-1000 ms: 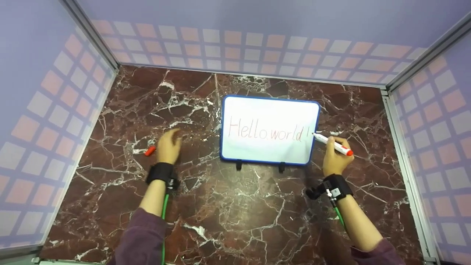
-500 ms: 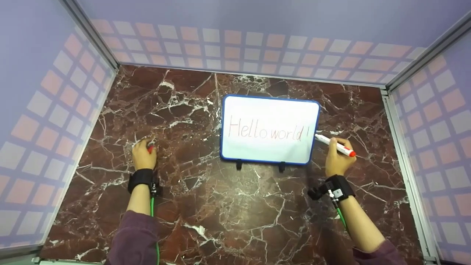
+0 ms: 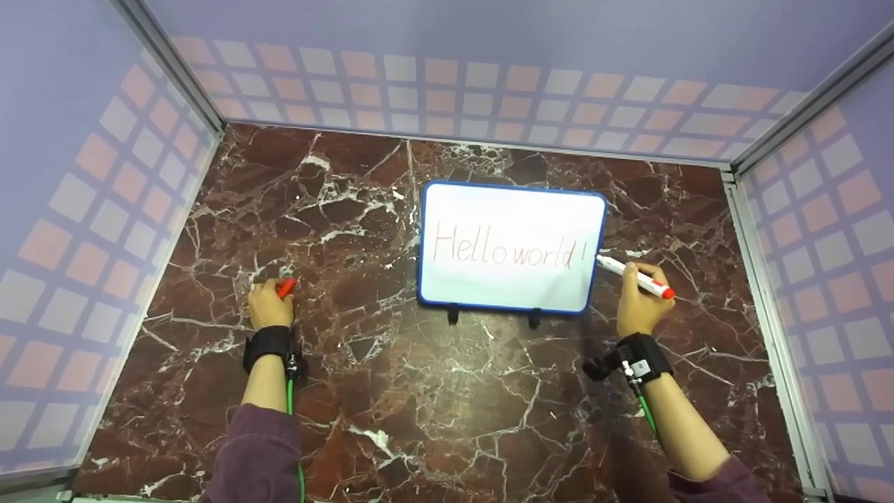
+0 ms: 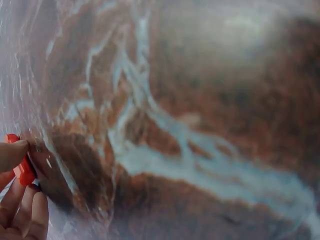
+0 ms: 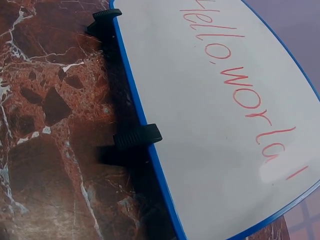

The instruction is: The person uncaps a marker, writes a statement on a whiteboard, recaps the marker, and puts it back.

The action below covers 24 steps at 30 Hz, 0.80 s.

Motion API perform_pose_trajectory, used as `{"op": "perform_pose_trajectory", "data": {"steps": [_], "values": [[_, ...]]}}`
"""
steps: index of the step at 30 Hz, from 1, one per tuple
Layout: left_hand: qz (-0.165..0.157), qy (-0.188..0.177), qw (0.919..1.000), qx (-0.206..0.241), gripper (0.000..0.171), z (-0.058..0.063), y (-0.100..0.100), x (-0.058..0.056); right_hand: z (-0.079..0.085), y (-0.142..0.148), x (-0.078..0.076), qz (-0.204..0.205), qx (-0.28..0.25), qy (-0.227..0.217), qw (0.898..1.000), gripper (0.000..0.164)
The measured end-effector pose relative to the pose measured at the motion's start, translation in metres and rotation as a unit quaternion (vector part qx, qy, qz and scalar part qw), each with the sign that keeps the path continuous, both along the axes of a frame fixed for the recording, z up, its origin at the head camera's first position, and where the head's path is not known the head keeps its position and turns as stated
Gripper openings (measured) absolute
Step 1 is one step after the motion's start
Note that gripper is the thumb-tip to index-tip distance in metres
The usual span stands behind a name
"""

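Note:
In the head view my left hand pinches a red marker cap at the left of the table. The left wrist view shows the cap between thumb and fingers at the lower left edge. On the right, my right hand grips a white marker with a red end, its tip pointing left at the whiteboard's right edge. The blue-framed whiteboard bears "Hello, world!" in red letters. Neither the right hand nor the marker shows in the right wrist view, where the board fills much of the picture.
Two black feet hold the board at its lower edge. The table has a dark red marbled top. Lavender walls with pink and white squares enclose it at the back and both sides. Green cables run from the wrist straps.
My left hand has moved left from beside the cap, come down over it and taken it between the fingers. The right hand has drawn the marker slightly right, away from the board.

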<state>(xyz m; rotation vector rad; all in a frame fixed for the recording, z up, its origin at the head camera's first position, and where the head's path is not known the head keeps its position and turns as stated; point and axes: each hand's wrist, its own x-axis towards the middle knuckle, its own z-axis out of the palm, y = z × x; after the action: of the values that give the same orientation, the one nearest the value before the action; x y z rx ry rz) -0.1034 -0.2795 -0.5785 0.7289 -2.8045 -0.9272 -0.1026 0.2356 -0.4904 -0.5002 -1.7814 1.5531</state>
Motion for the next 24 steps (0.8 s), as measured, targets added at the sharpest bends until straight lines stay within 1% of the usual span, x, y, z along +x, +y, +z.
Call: {"op": "perform_pose_trajectory", "data": {"steps": [4,7,9,11,14,16,19,22,24], "values": [[0.005,-0.007,1.0000,0.004,0.027,0.004,0.004,0.000,0.001,0.001,-0.001,0.006,-0.020,0.005,1.000,0.020],[-0.003,-0.007,0.9999,0.010,0.028,0.007,0.009,-0.002,0.002,0.002,-0.004,0.023,-0.049,0.017,0.998,0.018],[-0.022,0.002,0.9997,0.014,0.029,0.009,0.013,-0.006,0.001,0.004,-0.006,0.041,-0.081,0.037,0.995,0.016],[-0.043,0.019,0.9987,0.019,0.030,0.013,0.017,-0.011,-0.002,0.007,-0.009,0.062,-0.116,0.058,0.990,0.014],[-0.070,0.054,0.9953,0.041,0.029,0.022,0.027,-0.019,-0.007,0.011,-0.013,0.083,-0.152,0.074,0.982,0.013],[-0.086,0.077,0.9915,0.061,0.028,0.030,0.036,-0.025,-0.010,0.013,-0.015,0.088,-0.157,0.066,0.981,0.013],[-0.118,0.113,0.9812,0.103,0.028,0.044,0.052,-0.032,-0.011,0.014,-0.016,0.097,-0.167,0.054,0.980,0.013],[-0.155,0.135,0.9700,0.129,0.029,0.057,0.071,-0.037,-0.009,0.011,-0.016,0.114,-0.192,0.057,0.973,0.008],[-0.181,0.146,0.9629,0.137,0.030,0.064,0.083,-0.038,-0.007,0.008,-0.015,0.123,-0.214,0.062,0.967,0.007]]}}
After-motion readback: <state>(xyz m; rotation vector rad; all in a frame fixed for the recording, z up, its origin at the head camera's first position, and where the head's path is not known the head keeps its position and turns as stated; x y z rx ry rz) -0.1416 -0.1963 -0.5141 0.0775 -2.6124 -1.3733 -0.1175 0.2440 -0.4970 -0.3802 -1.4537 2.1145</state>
